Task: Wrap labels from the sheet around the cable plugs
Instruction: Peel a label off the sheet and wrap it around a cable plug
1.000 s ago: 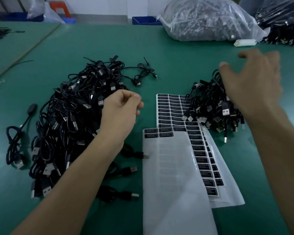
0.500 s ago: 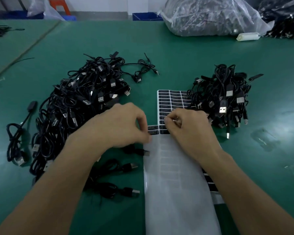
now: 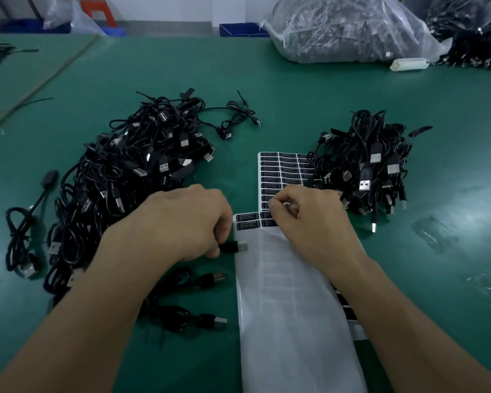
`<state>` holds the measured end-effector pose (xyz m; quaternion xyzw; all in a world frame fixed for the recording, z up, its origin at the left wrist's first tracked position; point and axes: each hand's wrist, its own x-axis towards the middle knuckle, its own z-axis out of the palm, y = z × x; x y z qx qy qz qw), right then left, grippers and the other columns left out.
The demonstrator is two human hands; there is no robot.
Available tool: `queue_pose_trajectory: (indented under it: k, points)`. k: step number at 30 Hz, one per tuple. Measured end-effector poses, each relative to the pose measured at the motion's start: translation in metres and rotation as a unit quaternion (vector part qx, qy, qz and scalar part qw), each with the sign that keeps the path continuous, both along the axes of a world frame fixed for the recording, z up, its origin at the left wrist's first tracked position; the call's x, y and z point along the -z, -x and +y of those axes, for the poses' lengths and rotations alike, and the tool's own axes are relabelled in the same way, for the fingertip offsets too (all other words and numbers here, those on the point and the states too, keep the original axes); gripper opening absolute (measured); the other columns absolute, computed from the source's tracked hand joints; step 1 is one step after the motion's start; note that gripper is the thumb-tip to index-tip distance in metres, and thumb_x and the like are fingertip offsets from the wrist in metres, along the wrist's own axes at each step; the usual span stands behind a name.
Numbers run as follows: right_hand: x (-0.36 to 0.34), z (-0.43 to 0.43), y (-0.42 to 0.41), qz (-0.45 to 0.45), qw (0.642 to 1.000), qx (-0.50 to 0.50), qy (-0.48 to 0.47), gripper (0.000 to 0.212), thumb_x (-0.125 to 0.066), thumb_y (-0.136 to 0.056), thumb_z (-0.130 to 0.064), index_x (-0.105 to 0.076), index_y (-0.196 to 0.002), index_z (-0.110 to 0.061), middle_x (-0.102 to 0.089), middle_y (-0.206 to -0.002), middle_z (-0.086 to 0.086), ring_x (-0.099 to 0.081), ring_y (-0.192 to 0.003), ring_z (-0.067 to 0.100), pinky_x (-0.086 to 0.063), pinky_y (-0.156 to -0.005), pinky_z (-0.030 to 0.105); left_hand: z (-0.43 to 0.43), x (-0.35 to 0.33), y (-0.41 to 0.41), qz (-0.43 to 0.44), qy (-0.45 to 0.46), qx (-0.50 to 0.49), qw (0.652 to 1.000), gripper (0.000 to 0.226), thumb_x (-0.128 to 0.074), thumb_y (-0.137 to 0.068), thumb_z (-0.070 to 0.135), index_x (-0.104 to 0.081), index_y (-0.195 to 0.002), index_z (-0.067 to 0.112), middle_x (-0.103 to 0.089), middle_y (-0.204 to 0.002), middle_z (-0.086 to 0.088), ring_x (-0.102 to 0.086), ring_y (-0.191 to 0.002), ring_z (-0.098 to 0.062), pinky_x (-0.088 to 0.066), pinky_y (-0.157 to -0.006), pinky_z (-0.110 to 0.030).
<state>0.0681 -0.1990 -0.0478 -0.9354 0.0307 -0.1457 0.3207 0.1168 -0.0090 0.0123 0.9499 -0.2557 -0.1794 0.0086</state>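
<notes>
Two grips are working | left grip [image 3: 182,225] is clamping a USB plug [image 3: 236,247] at the edge of the label sheet [image 3: 281,279] | right grip [image 3: 309,219] is pinching a label [image 3: 268,214] on it

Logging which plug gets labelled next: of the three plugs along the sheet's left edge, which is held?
The farthest plug: the left hand pinches its body, tip over the sheet. The middle plug and nearest plug lie free.
</notes>
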Motion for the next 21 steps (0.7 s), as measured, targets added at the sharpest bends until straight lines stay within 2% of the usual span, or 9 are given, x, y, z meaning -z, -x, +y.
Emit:
queue_pose_trajectory:
  k: [4,6,8,10,12,14,16,19,21]
  points:
    - [0.0,0.0,0.001,-0.004,1.0,0.001,0.007,0.018,-0.059,-0.098,-0.024,-0.072,-0.088,-0.018,-0.051,-0.051,-0.013,-0.046,-0.05,0.011,-0.051,-0.061,0.04,0.0,0.0,-0.002,-0.025,0.018,0.028,0.999,0.015,-0.069,-0.092,0.037,-0.056,-0.088,0.032,-0.056,-0.09,0.016,-0.05,-0.086,-0.003,-0.031,-0.061,-0.025]
    - [-0.001,0.0,0.001,-0.008,1.0,0.002,0.011,0.018,-0.058,-0.098,-0.026,-0.072,-0.089,-0.019,-0.055,-0.056,-0.012,-0.051,-0.054,0.012,-0.051,-0.063,0.04,-0.001,-0.002,-0.003,-0.073,0.07,0.003,0.995,0.015,-0.06,-0.097,0.04,-0.049,-0.089,0.033,-0.057,-0.089,0.012,-0.052,-0.08,-0.006,-0.032,-0.059,-0.027]
    - [-0.002,0.001,0.001,-0.002,1.0,0.005,0.016,0.019,-0.057,-0.098,-0.026,-0.073,-0.091,-0.02,-0.063,-0.063,-0.008,-0.058,-0.061,0.015,-0.052,-0.065,0.04,-0.004,-0.004,-0.002,-0.134,0.16,-0.028,0.978,0.014,-0.054,-0.1,0.039,-0.045,-0.091,0.034,-0.062,-0.087,0.008,-0.058,-0.075,-0.014,-0.04,-0.063,-0.033]
    - [-0.002,0.001,0.001,-0.001,1.0,0.004,0.011,0.019,-0.057,-0.098,-0.025,-0.073,-0.09,-0.02,-0.065,-0.062,-0.007,-0.059,-0.06,0.015,-0.052,-0.064,0.039,-0.006,-0.006,-0.002,-0.197,0.29,-0.036,0.936,0.011,-0.053,-0.102,0.034,-0.045,-0.094,0.034,-0.065,-0.087,0.008,-0.063,-0.077,-0.021,-0.052,-0.072,-0.043]
    - [-0.002,0.0,0.001,-0.006,1.0,0.002,0.0,0.018,-0.059,-0.098,-0.025,-0.073,-0.089,-0.02,-0.059,-0.054,-0.01,-0.053,-0.051,0.009,-0.05,-0.059,0.035,-0.008,-0.007,-0.001,-0.255,0.424,-0.022,0.869,0.01,-0.056,-0.101,0.026,-0.047,-0.098,0.03,-0.065,-0.085,0.009,-0.065,-0.079,-0.022,-0.056,-0.073,-0.049]
    - [0.0,0.0,0.0,-0.009,1.0,0.003,-0.003,0.014,-0.061,-0.097,-0.026,-0.072,-0.09,-0.021,-0.045,-0.043,-0.011,-0.041,-0.042,0.009,-0.043,-0.054,0.031,-0.011,-0.01,0.001,-0.292,0.509,-0.004,0.81,0.007,-0.059,-0.1,0.021,-0.053,-0.102,0.021,-0.063,-0.084,0.015,-0.065,-0.08,-0.011,-0.056,-0.073,-0.042]
    - [0.001,-0.001,0.0,-0.014,1.0,0.003,0.004,0.012,-0.063,-0.095,-0.029,-0.072,-0.096,-0.021,-0.037,-0.04,-0.01,-0.034,-0.041,0.008,-0.042,-0.054,0.032,-0.016,-0.012,0.004,-0.305,0.563,0.02,0.768,0.006,-0.06,-0.099,0.016,-0.056,-0.103,0.014,-0.062,-0.086,0.021,-0.065,-0.082,-0.003,-0.056,-0.073,-0.028]
    - [0.002,0.001,0.001,-0.045,0.999,0.008,0.016,0.019,-0.067,-0.092,-0.035,-0.072,-0.104,-0.022,-0.036,-0.045,-0.012,-0.035,-0.046,0.004,-0.043,-0.059,0.031,-0.024,-0.016,0.01,-0.251,0.64,0.058,0.724,0.013,-0.059,-0.1,0.011,-0.05,-0.102,0.02,-0.064,-0.092,0.005,-0.07,-0.084,-0.017,-0.059,-0.07,-0.035]
    - [-0.002,0.002,0.002,-0.057,0.998,0.004,0.009,0.029,-0.065,-0.09,-0.045,-0.072,-0.11,-0.025,-0.039,-0.051,-0.013,-0.041,-0.052,0.002,-0.045,-0.061,0.031,-0.026,-0.018,0.012,-0.181,0.7,0.049,0.689,0.02,-0.055,-0.101,0.005,-0.045,-0.101,0.022,-0.063,-0.095,-0.007,-0.071,-0.085,-0.024,-0.059,-0.068,-0.03]
